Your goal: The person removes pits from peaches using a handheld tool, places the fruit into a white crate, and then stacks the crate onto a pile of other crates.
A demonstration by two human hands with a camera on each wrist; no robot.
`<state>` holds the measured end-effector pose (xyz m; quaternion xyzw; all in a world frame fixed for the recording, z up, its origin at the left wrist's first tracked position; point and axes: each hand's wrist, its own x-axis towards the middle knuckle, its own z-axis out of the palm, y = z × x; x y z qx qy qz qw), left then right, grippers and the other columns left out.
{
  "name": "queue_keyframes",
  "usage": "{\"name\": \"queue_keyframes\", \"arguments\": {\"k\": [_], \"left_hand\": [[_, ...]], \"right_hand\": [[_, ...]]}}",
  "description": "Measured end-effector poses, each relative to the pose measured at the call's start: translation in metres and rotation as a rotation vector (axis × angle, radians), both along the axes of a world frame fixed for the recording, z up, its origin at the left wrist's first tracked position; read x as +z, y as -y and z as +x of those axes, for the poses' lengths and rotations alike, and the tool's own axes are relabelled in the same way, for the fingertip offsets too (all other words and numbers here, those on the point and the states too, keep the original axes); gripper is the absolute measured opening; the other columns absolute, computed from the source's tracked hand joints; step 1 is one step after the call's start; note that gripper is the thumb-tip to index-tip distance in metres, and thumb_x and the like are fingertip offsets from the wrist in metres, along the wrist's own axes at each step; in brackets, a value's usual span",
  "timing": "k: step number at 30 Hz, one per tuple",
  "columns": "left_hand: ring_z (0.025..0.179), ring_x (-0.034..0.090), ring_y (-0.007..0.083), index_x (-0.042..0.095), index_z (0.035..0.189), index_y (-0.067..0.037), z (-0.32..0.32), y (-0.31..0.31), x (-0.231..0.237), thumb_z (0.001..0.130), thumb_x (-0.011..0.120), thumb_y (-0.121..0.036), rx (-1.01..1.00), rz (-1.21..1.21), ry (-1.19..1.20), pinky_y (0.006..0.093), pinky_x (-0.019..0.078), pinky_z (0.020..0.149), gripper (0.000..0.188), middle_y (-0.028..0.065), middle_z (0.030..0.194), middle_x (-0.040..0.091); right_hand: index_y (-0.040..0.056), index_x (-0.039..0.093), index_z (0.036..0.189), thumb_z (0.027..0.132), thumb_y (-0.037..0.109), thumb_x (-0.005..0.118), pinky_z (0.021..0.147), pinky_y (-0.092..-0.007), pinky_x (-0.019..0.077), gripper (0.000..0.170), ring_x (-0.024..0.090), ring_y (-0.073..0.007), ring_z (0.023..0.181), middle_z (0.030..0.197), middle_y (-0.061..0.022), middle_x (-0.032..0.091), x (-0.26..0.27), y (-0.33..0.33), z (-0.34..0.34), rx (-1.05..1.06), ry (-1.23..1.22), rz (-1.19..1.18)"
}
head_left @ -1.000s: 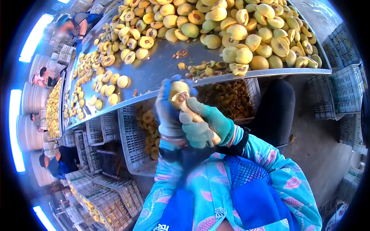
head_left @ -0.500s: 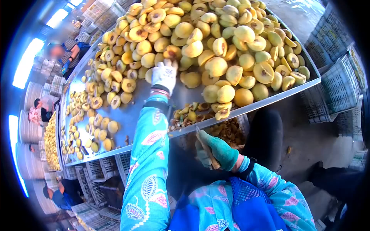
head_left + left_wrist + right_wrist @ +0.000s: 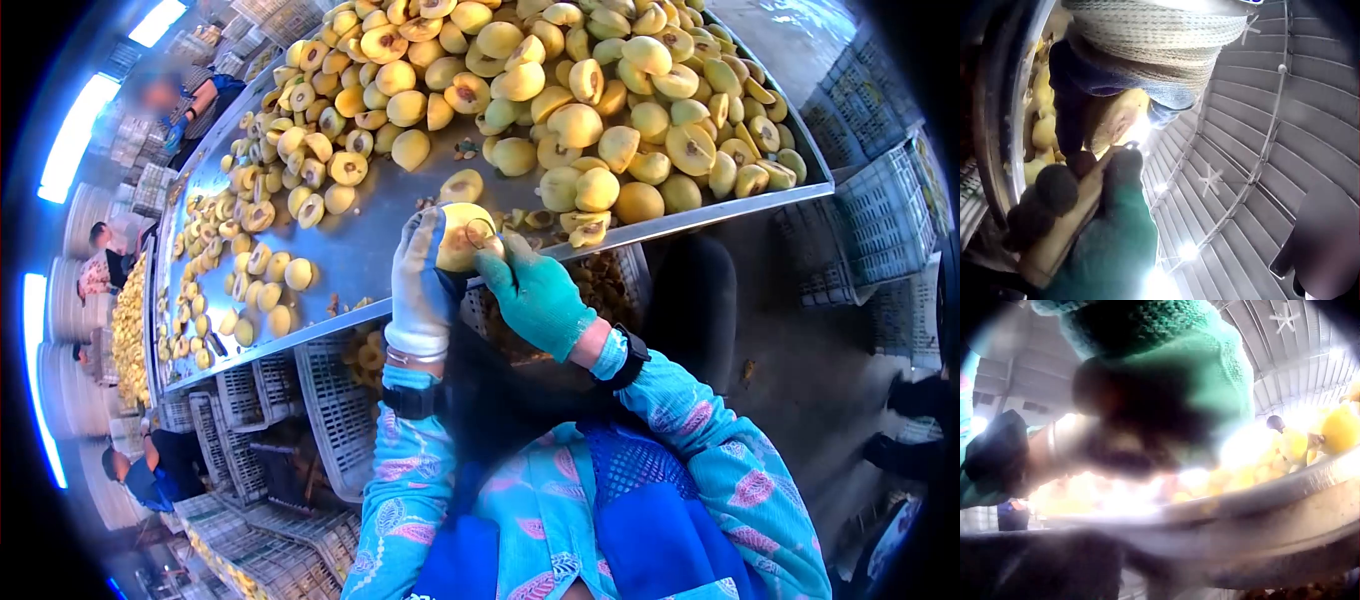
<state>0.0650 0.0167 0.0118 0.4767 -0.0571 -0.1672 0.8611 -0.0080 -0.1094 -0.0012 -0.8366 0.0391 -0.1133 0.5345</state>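
My left hand (image 3: 418,285), in a white glove with a blue palm, holds a yellow peach half (image 3: 456,238) by the tray's front edge. The cut face, with its brownish centre, is turned toward my right hand (image 3: 540,300), which wears a green glove. That hand grips a pitting tool with a wooden handle (image 3: 1063,234). In the head view, the tool's thin metal loop (image 3: 480,230) is right at the peach's centre. The left wrist view shows the handle lying along the curled dark fingertips of the green glove. Blur hides the grip in the right wrist view.
The metal tray (image 3: 375,215) carries a big heap of halved peaches (image 3: 600,110). Beneath its edge stand plastic crates (image 3: 335,410), one with cut fruit. More crates (image 3: 885,220) are stacked at the right. Other people (image 3: 155,475) are at the left.
Half a second ago my left hand reached into the heap while my right waited lower with the tool. Now the left is back with a peach half, and the right has risen to meet it.
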Motion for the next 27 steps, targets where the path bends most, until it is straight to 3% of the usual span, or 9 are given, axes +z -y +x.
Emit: {"name": "queue_keyframes", "arguments": {"k": [7, 16, 18, 19, 20, 21, 22, 25, 27], "left_hand": [[0.09, 0.059, 0.013, 0.058, 0.108, 0.0, -0.016, 0.012, 0.004, 0.091, 0.061, -0.015, 0.209, 0.197, 0.098, 0.0254, 0.0486, 0.081, 0.022, 0.0074, 0.105, 0.062], [0.093, 0.059, 0.0148, 0.058, 0.112, 0.001, -0.041, 0.043, -0.018, 0.09, 0.063, -0.013, 0.342, 0.257, 0.295, 0.0279, 0.0497, 0.082, 0.026, 0.0091, 0.107, 0.063], [0.093, 0.06, 0.0175, 0.057, 0.116, 0.001, -0.039, 0.033, -0.024, 0.089, 0.063, -0.011, 0.356, 0.609, 0.521, 0.0296, 0.0499, 0.082, 0.03, 0.0105, 0.109, 0.062], [0.093, 0.06, 0.0193, 0.055, 0.119, 0.001, -0.043, 0.028, -0.022, 0.088, 0.063, -0.01, 0.363, 0.796, 0.784, 0.0309, 0.0498, 0.082, 0.034, 0.012, 0.11, 0.061], [0.093, 0.059, 0.0202, 0.054, 0.12, 0.001, -0.053, 0.036, -0.017, 0.086, 0.065, -0.01, 0.279, 0.545, 0.526, 0.0313, 0.0499, 0.083, 0.037, 0.0129, 0.111, 0.061], [0.094, 0.059, 0.0217, 0.054, 0.119, 0.002, -0.049, 0.039, -0.033, 0.085, 0.064, -0.01, 0.33, 0.563, 0.45, 0.0317, 0.05, 0.084, 0.038, 0.0137, 0.112, 0.06], [0.096, 0.059, 0.0233, 0.053, 0.12, 0.003, -0.048, 0.051, -0.025, 0.086, 0.063, -0.012, 0.361, 0.535, 0.382, 0.0323, 0.0497, 0.085, 0.039, 0.0147, 0.114, 0.059], [0.119, 0.048, 0.0273, 0.053, 0.12, 0.003, -0.05, 0.067, -0.016, 0.097, 0.048, -0.022, 0.359, 0.379, 0.344, 0.0395, 0.0353, 0.104, 0.035, 0.0163, 0.127, 0.053], [0.117, 0.049, 0.0275, 0.052, 0.12, 0.003, -0.043, 0.061, -0.027, 0.097, 0.046, -0.021, 0.329, 0.481, 0.71, 0.0382, 0.0372, 0.102, 0.034, 0.0168, 0.127, 0.052]], "right_hand": [[0.0002, 0.05, 0.093, 0.094, 0.039, 0.048, 0.056, -0.0501, 0.0436, 0.039, 0.058, -0.0439, 0.066, 0.07, -0.0241, 0.058, 0.002, -0.001, -0.016, 0.011, 0.016, 0.052], [-0.0039, 0.056, 0.1, 0.097, 0.038, 0.044, 0.067, -0.0483, 0.0462, 0.044, 0.059, -0.0456, 0.079, 0.082, -0.0279, 0.06, -0.007, -0.016, -0.033, -0.113, -0.072, 0.413], [-0.0048, 0.057, 0.097, 0.095, 0.026, 0.047, 0.064, -0.048, 0.0461, 0.033, 0.06, -0.0427, 0.075, 0.081, -0.028, 0.06, -0.014, -0.011, -0.033, -0.075, -0.034, 0.3], [-0.0049, 0.059, 0.094, 0.088, 0.019, 0.049, 0.059, -0.0476, 0.0447, 0.027, 0.06, -0.0379, 0.069, 0.074, -0.0261, 0.058, -0.038, -0.014, -0.027, 0.029, 0.149, -0.168], [-0.0051, 0.061, 0.09, 0.08, 0.012, 0.051, 0.054, -0.0472, 0.0433, 0.022, 0.059, -0.0331, 0.062, 0.066, -0.0243, 0.056, -0.062, -0.015, -0.021, 0.02, 0.392, -0.621], [-0.0017, 0.063, 0.094, 0.089, 0.023, 0.047, 0.059, -0.0457, 0.0462, 0.03, 0.06, -0.0342, 0.065, 0.068, -0.0238, 0.059, -0.071, -0.021, -0.009, 0.123, 0.077, -0.382], [0.0026, 0.065, 0.098, 0.096, 0.039, 0.04, 0.065, -0.0422, 0.0485, 0.044, 0.06, -0.0354, 0.069, 0.077, -0.0254, 0.062, -0.049, -0.011, -0.016, -0.015, 0.064, 0.313], [0.0014, 0.055, 0.117, 0.096, 0.051, 0.037, 0.081, -0.0341, 0.0482, 0.056, 0.063, -0.0254, 0.087, 0.091, -0.0144, 0.066, -0.026, 0.0, -0.022, -0.011, -0.081, 0.682], [-0.0007, 0.053, 0.121, 0.094, 0.056, 0.038, 0.086, -0.0303, 0.0467, 0.065, 0.061, -0.0221, 0.094, 0.101, -0.013, 0.065, -0.019, 0.01, -0.027, 0.052, -0.104, 0.682]]}}
